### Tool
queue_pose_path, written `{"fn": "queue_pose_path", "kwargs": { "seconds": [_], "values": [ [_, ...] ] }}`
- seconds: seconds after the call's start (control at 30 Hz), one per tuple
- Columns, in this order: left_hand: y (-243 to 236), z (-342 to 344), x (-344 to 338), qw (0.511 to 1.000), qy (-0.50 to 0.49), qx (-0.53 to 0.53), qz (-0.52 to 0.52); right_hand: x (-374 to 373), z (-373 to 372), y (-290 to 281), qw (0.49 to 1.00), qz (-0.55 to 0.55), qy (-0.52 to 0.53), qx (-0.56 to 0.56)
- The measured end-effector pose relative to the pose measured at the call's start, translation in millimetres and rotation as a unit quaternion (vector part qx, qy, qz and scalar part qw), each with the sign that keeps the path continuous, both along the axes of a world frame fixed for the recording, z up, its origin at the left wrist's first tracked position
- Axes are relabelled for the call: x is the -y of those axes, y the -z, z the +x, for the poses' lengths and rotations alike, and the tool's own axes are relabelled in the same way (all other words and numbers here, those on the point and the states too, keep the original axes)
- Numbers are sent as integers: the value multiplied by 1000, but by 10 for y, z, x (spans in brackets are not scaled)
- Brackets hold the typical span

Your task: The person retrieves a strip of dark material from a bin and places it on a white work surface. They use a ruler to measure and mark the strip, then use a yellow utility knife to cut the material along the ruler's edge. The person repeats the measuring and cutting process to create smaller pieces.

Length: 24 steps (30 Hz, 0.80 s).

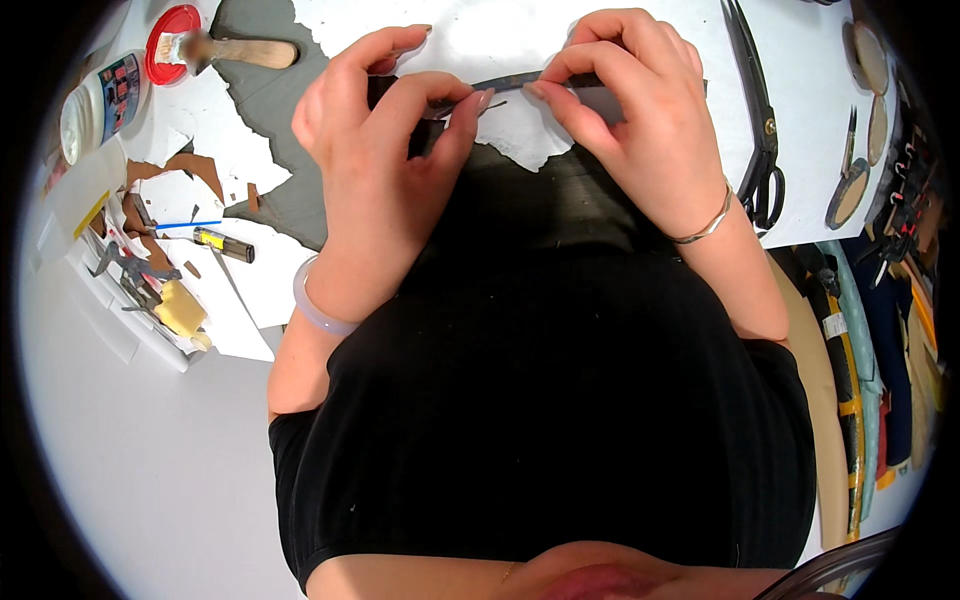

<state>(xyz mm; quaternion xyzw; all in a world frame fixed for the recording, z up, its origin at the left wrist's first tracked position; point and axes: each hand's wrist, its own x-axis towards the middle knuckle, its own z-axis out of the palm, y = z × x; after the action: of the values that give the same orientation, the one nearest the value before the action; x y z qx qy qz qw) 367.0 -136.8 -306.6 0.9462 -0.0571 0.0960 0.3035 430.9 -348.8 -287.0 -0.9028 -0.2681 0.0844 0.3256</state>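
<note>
A narrow dark strip (508,80) stretches between my two hands near the far edge of the view. My left hand (385,135) pinches it between thumb and index finger, the other fingers raised. Opposite, the thumb and index finger of my right hand (640,105) pinch the strip a short way along. A small thin dark piece sticks out beside the left fingertips; its kind is not clear. Under the hands lies white paper (525,140) with a torn lower edge, over a dark grey surface.
Large black scissors (762,130) lie at the right, near an oval disc (849,193). At the left are a wooden-handled brush (255,53), a red lid (160,62), a jar (95,110), a yellow-and-black tube (224,244), a yellow sponge (180,308) and brown scraps (200,172).
</note>
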Motion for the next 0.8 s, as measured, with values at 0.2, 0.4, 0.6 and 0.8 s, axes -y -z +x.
{"fn": "queue_pose_path", "kwargs": {
  "seconds": [0.2,0.4,0.6,0.8],
  "values": [
    [-23,-6,24,1000,-4,-5,4,-31,-23,-28,1000,0,15,-3],
    [-19,-15,32,1000,-9,-11,12,-42,-33,-35,1000,-2,26,-8],
    [-14,-17,43,1000,-12,-11,19,-49,-37,-45,999,-1,39,-18],
    [-8,-13,62,999,-20,-16,20,-47,-70,-14,999,17,51,-3]
  ]
}}
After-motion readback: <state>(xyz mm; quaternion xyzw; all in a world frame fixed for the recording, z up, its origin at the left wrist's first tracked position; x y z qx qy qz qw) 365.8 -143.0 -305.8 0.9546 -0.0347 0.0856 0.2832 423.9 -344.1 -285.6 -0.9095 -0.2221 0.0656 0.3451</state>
